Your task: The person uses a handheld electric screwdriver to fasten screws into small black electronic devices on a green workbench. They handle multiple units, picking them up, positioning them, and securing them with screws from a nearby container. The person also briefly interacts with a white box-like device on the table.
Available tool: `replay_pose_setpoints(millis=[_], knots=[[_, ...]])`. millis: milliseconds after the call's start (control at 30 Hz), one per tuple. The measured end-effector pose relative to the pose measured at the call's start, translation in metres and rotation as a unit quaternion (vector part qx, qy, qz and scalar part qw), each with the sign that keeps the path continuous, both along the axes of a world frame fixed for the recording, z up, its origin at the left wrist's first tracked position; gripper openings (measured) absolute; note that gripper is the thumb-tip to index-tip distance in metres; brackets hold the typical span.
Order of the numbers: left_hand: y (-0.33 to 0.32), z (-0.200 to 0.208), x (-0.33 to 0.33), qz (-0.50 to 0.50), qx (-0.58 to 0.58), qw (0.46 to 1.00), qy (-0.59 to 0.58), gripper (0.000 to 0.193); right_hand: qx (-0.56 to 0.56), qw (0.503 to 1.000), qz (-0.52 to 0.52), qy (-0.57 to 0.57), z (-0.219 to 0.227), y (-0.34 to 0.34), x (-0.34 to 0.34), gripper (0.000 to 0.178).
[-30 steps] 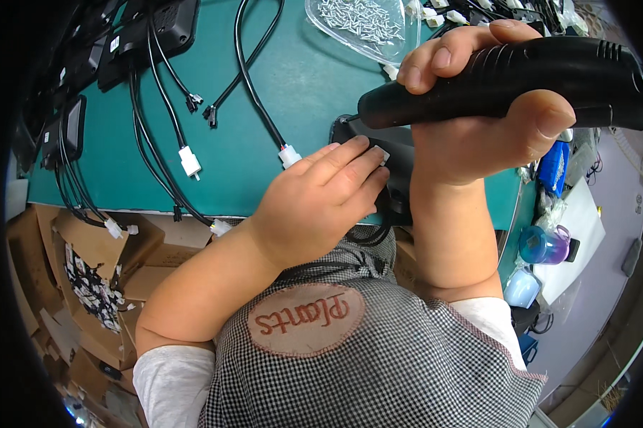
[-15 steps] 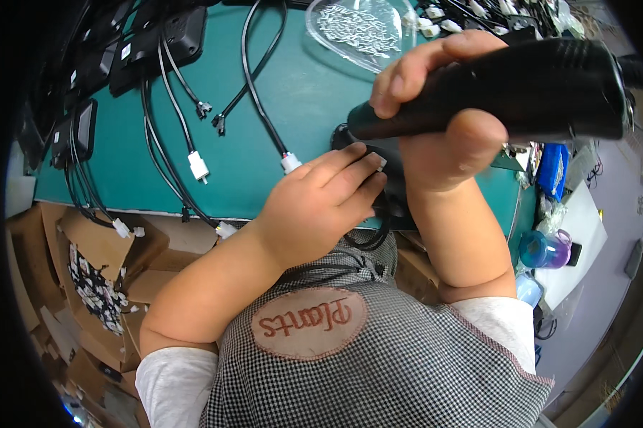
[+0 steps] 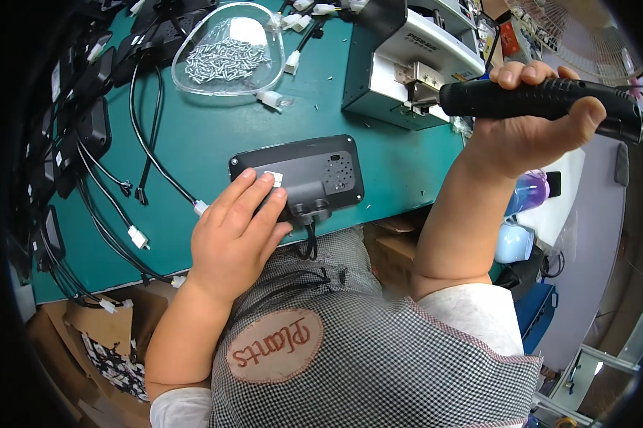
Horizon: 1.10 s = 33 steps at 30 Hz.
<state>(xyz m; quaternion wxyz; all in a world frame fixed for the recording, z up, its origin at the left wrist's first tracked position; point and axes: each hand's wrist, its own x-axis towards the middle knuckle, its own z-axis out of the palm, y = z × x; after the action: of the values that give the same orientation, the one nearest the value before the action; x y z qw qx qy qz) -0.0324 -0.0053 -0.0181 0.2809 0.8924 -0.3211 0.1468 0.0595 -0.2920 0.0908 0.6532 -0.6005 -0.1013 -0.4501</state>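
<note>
My right hand (image 3: 532,139) is wrapped round a black electric screwdriver (image 3: 543,101), held roughly level. Its nose sits right beside the metal outlet (image 3: 427,82) of a white and dark boxy machine (image 3: 432,46), apparently a screw feeder; the bit tip cannot be made out. My left hand (image 3: 230,250) rests with outstretched fingers on a black rectangular plastic device (image 3: 300,160), touching it near a small white label. The device has a group of small holes at its right, screws at some corners, and black cables leaving its lower edge toward my apron.
A clear plastic tub (image 3: 214,93) of small silver screws (image 3: 225,64) stands at the back. Several similar black devices (image 3: 89,132) with dangling white-plugged cables (image 3: 137,235) crowd the left side. An open cardboard box (image 3: 104,324) is below left; a purple-blue cup (image 3: 527,192) sits right.
My right hand has carried the screwdriver away from the device to the machine at the right. The left hand's fingers now lie flatter on the device, which shows more fully. The view has shifted.
</note>
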Motion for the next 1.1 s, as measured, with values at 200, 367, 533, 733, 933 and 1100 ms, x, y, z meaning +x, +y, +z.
replay_pose_setpoints(millis=[200,367,533,733,933,1100], knots=[[0.001,-0.002,-0.002,-0.004,-0.005,1.000,0.007,0.050,-0.013,1.000,-0.021,0.003,-0.006,-0.003,0.007,0.065],[0.000,-0.002,0.000,-0.012,-0.010,1.000,0.006,0.049,-0.008,1.000,0.003,0.008,-0.003,-0.007,-0.002,0.060],[-0.001,-0.003,0.000,-0.012,-0.012,1.000,0.003,0.049,-0.012,0.999,-0.015,0.027,-0.009,-0.006,0.008,0.062],[0.002,-0.001,0.001,-0.019,-0.012,0.999,0.024,0.050,0.024,0.990,0.105,0.089,-0.004,-0.005,-0.002,0.060],[0.021,0.027,0.007,-0.013,0.054,0.991,0.118,0.055,0.041,0.899,0.435,0.020,-0.017,0.043,-0.043,0.076],[0.039,0.008,0.025,-0.059,0.005,0.981,0.184,0.065,-0.023,0.856,0.517,-0.015,-0.028,0.093,-0.064,0.079]])
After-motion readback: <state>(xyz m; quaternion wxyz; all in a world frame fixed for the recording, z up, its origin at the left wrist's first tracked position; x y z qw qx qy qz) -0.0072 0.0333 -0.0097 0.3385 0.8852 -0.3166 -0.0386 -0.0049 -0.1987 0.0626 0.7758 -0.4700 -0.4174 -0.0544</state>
